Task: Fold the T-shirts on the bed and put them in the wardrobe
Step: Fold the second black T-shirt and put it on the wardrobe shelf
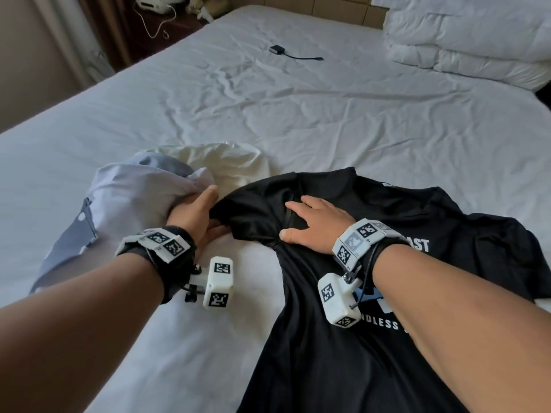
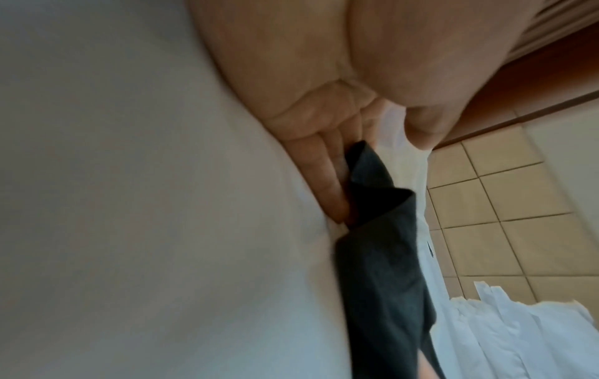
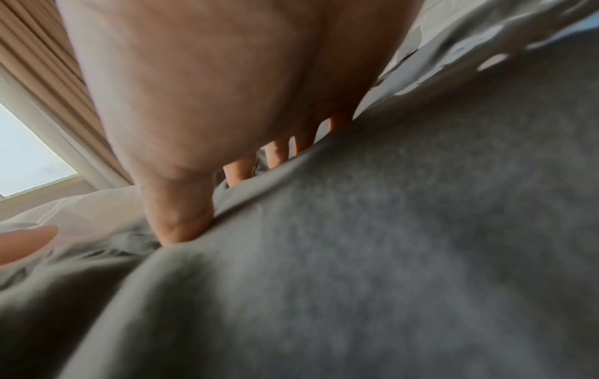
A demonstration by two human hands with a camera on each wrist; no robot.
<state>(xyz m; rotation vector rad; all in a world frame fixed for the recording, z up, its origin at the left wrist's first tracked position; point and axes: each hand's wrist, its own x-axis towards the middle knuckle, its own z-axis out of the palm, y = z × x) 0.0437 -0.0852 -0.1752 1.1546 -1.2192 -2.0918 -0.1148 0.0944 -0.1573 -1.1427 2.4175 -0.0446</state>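
Black cotton T-shirt with white print [image 1: 343,308] lies spread, still rumpled, on the near edge of the bed [image 1: 298,114], hem toward the person, collar away. Right hand [image 1: 313,225] is flat on the upper chest by the collar, fingers straight and spread, pinning the cloth and gripping nothing. Left hand [image 1: 196,213] is at the shirt's left sleeve end, fingers [image 2: 324,177] slid under the black fabric edge with the thumb above; looks like a pinch on the sleeve, though the thumb contact isn't clear in the left wrist view. Judgement: fabric is light, limp, no stiffness, so it will bunch and drag on the wrinkled white sheet; best held at seams, meaning sleeve hem, shoulder or bottom hem, with the other palm anchoring the body while the sleeve folds in. Just beside the left hand, toward the left edge of the bed: a crumpled pale lavender-grey garment [image 1: 119,204], a cream-coloured one [image 1: 226,162] behind it, both unfolded. Well apart near the head of the bed: small black adapter with a short cable [image 1: 277,50], stacked white pillows [image 1: 477,34] in the far right corner. Wardrobe not in view.
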